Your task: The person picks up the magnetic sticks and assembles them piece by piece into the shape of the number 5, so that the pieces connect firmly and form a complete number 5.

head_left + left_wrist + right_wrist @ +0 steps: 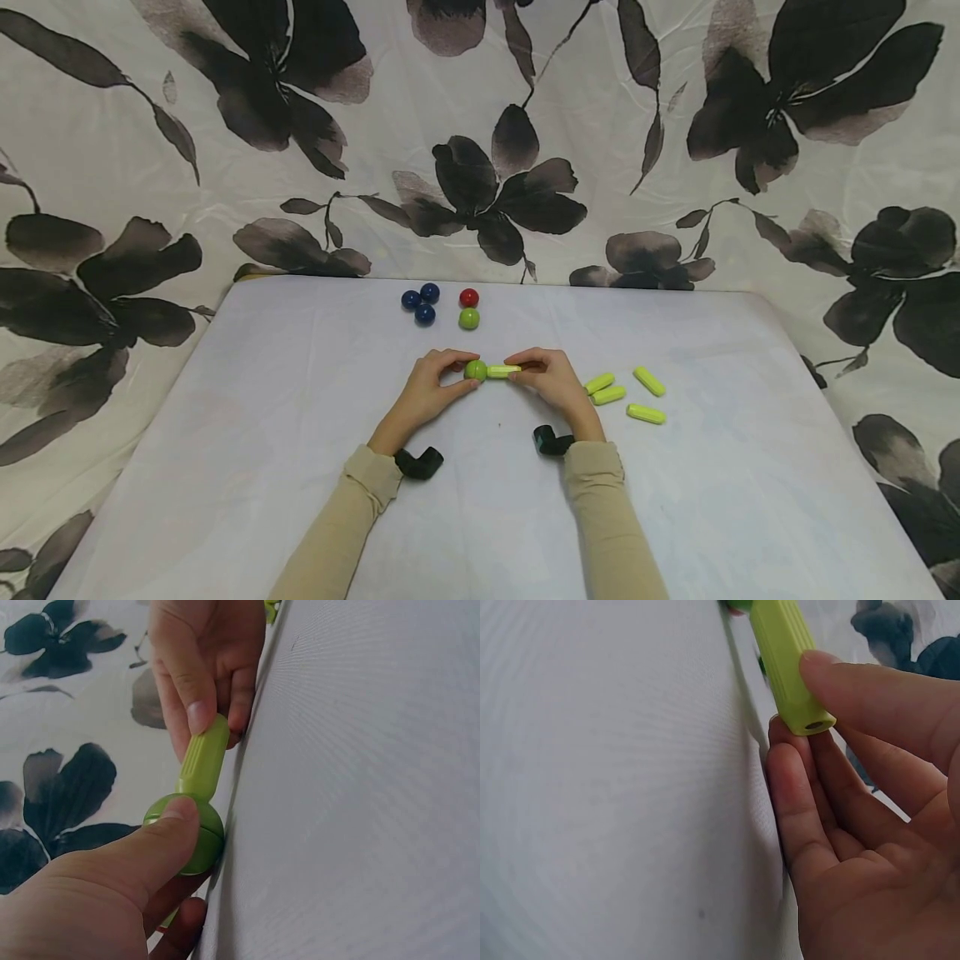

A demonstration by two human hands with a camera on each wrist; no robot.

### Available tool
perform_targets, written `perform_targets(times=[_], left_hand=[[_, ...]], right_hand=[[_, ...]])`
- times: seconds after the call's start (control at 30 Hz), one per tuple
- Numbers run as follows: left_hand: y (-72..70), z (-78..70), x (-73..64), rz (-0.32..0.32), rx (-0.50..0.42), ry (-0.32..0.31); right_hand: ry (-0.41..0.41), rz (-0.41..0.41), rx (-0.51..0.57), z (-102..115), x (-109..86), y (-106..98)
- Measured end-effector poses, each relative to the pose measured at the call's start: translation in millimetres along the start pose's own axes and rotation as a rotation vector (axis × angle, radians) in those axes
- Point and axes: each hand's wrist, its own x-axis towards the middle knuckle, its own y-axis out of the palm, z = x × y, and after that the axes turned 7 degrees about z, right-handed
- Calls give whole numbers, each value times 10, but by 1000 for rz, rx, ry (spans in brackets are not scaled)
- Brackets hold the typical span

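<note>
At the white desk [262, 433], my left fingers [453, 357] pinch a green ball [476, 372], my right fingers [531, 356] a yellow-green rod [497, 372] meeting it — a crooked push could, I judge, slip them apart. Only the right wrist view shows the hole [814, 726] in the rod's near end.

Green ball [476, 371]: round, glossy, a seam crossing it, and here it sits, pinched by the left hand [429, 390]!
Lime stick [501, 372]: ribbed, hole in its free end, pinched by the right hand [551, 383].
Contact: stick's other end touching the ball!
</note>
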Motion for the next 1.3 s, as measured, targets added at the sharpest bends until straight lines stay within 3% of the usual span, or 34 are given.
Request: perform_targets(times=[0.3,0.9,1.13,1.3], left_hand=[[0,-29,-12,-8,-20,-47],[-16,-55,-15,-22,-31,-44],[-26,-54,-20,-21,-40,-56],[2,-45,-16,-28,-43,-20]], right_hand=[[-1,15,7,41,-17,-3],[-10,16,-17,58,75,-44],[-63,6,-169,278,265,-48],[-135,3,-321,480,457,-21]])
